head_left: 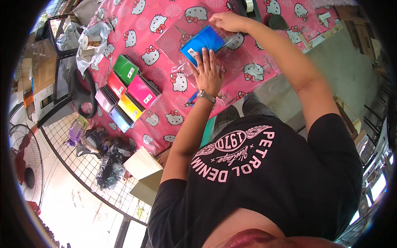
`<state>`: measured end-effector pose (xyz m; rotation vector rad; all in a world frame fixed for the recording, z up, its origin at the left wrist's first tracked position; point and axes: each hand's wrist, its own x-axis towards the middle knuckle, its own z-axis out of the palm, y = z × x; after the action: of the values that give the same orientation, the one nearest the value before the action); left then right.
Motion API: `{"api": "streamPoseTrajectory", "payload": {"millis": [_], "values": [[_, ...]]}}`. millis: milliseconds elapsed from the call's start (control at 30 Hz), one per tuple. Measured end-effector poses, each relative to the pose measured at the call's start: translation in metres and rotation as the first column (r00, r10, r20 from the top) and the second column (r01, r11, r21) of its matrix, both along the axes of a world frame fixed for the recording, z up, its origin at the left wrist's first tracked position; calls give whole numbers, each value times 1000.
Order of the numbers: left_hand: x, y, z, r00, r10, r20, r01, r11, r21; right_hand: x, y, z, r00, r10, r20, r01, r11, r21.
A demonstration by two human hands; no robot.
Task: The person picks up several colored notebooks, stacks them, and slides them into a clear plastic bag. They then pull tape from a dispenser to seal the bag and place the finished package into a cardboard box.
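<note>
On the pink-clothed desk, a blue notebook is pinned inside a clear plastic sleeve by the flat, open left hand; the sleeve's far edge is pinched by the right hand, steadying it. Left of the notebook, coloured notebooks are stacked.

Person: clothing and wrist item.
Black short-sleeved T-shirt, pink printed lettering and a winged oval emblem at the chest, toward 9 o'clock of the shirt. Metal-banded wristwatch on the left wrist. Grey checked trousers at 12 o'clock of the shirt. Forearms bare.
</note>
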<state>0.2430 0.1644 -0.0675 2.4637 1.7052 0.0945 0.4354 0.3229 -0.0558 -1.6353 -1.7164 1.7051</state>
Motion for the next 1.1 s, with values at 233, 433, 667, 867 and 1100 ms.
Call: {"api": "streamPoseTrajectory", "payload": {"millis": [233,433,667,867,1100], "values": [[2,2,-3,999,-26,46,27,1000,-7,-11,-11,-24,965,-175,-196,152,980,-130],[0,4,-3,1000,-28,-3,28,1000,0,-27,1,-16,992,-45,114,-16,875,483],[4,3,0,998,-8,65,11,999,-41,-78,59,-38,777,-40,628,-527,502,686],[4,9,3,994,18,106,-23,999,49,-85,62,-14,771,66,634,-598,417,684],[-11,56,3,925,110,365,-203,952,229,-61,-31,26,926,-59,372,-353,207,912]]}}
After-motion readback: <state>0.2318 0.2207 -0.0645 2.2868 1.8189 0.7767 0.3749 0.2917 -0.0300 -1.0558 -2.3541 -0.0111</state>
